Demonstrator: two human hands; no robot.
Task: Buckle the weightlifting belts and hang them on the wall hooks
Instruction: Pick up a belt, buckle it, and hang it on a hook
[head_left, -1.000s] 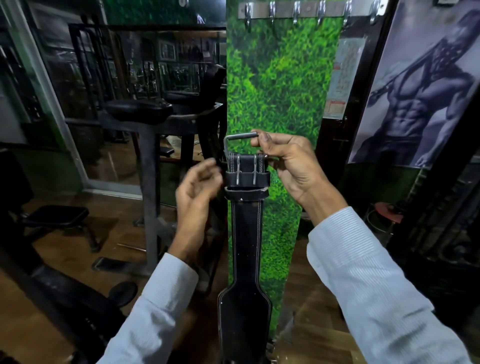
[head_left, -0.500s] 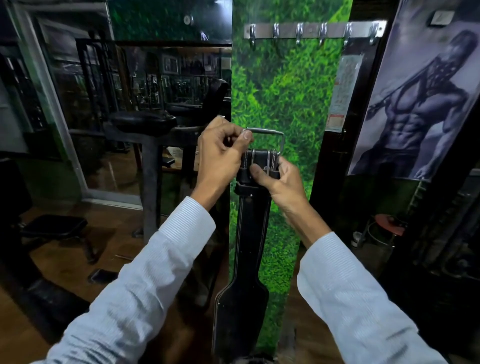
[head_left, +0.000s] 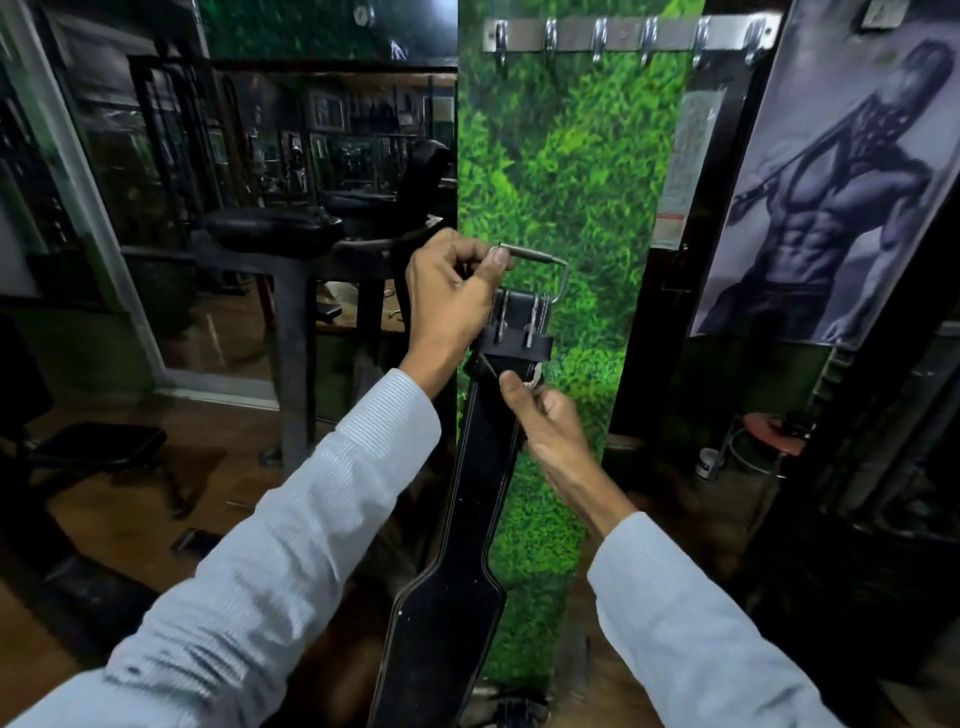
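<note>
Nearest to the camera were two pale sleeves, and between them the black belt (head_left: 467, 499) hung down, its wide part below both hands and its lower end out of view at the bottom edge. The right hand (head_left: 540, 415) was just under the leather loop (head_left: 514, 344) of the belt; its thumb and fingers were closed in a pinch on the strap there, beside something small and pale that I could not identify. Above it and a little to the left, the left hand (head_left: 449, 291) was closed in a pinch on the left end of the metal buckle (head_left: 545, 270), holding the frame up, so the weight of the belt seemed to rest mainly on this grip. The two prongs lay flat against the leather, just right of the left hand.

Whether the belt was fully buckled, I could not tell. If the prongs were not seated, the strap could slide out when the belt was lifted. The thin frame offered little to hold, so a heavy belt might slip from the left fingers.

Behind the hands stood a green grass-printed panel (head_left: 571, 166), and high above them the row of hooks (head_left: 623, 36) was empty and well apart from the buckle. The reach was long; a tilted frame could miss the hook, and the belt would drop.
</note>
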